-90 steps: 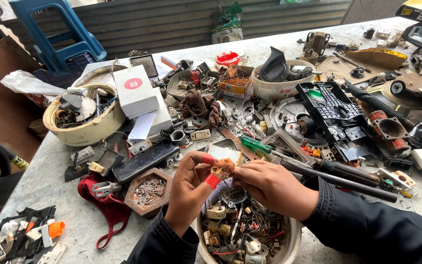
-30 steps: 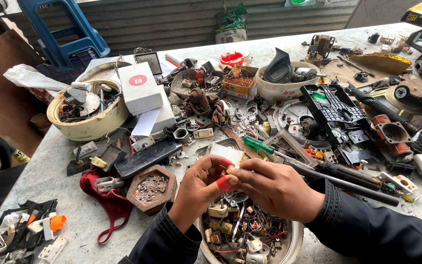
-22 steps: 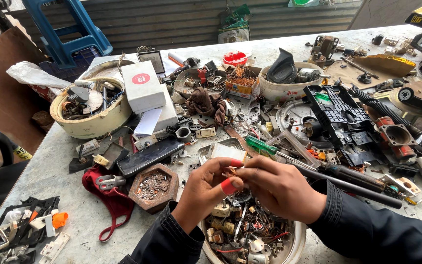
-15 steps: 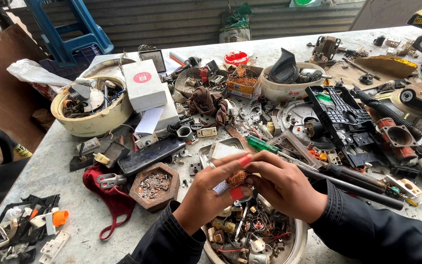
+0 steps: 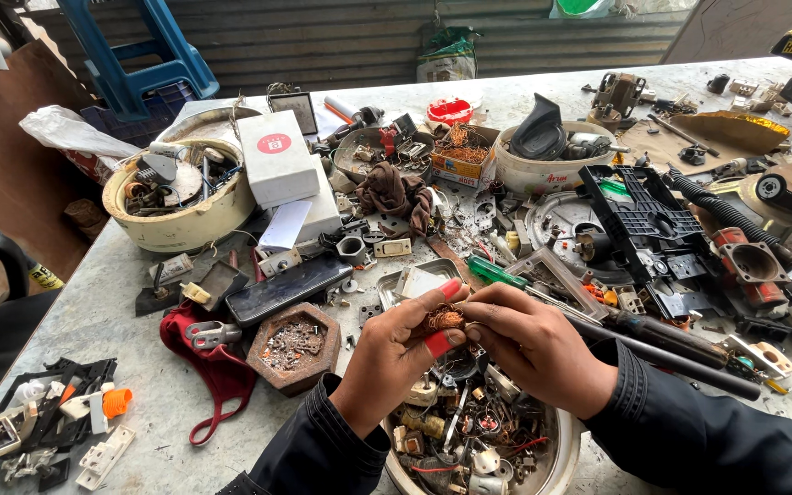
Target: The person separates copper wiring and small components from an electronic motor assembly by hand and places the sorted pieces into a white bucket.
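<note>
Both hands meet over the white bowl (image 5: 556, 458) of scrap at the counter's (image 5: 121, 312) near edge, left hand (image 5: 394, 353) and right hand (image 5: 535, 344) each closed on the small copper-wire coil (image 5: 444, 318), pinched dead centre between their fingertips.

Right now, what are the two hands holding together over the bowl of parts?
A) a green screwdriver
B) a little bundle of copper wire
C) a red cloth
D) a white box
B: both the left hand and the right hand pinch a small tangle of copper wire between their fingers, above the bowl.
</note>
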